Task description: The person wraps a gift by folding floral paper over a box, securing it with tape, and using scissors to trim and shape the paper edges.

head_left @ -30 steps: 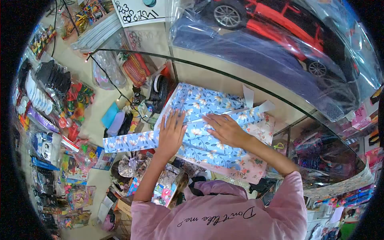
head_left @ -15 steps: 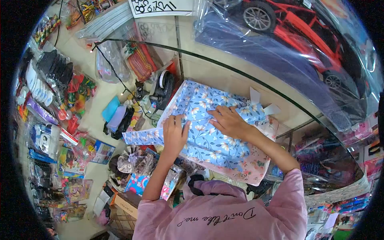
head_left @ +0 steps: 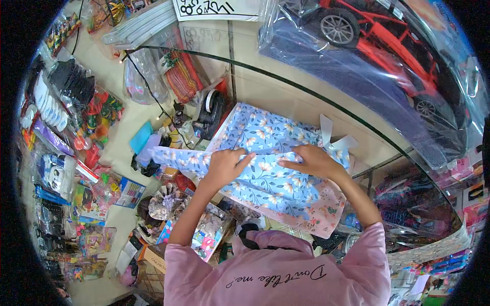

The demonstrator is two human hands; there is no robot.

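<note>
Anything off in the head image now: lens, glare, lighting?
Head view: heavy fisheye, dark corners, counter edge bowed; white glare streaks on the plastic wrap over the red car; blue floral paper fairly evenly lit, its print readable.

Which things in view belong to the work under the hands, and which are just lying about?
In the job:
- blue floral sheet, under left hand and right hand
- probably pink floral sheet, beneath it

Apparently just lying about:
- red toy car in clear plastic
- sheet of printed numbers
</note>
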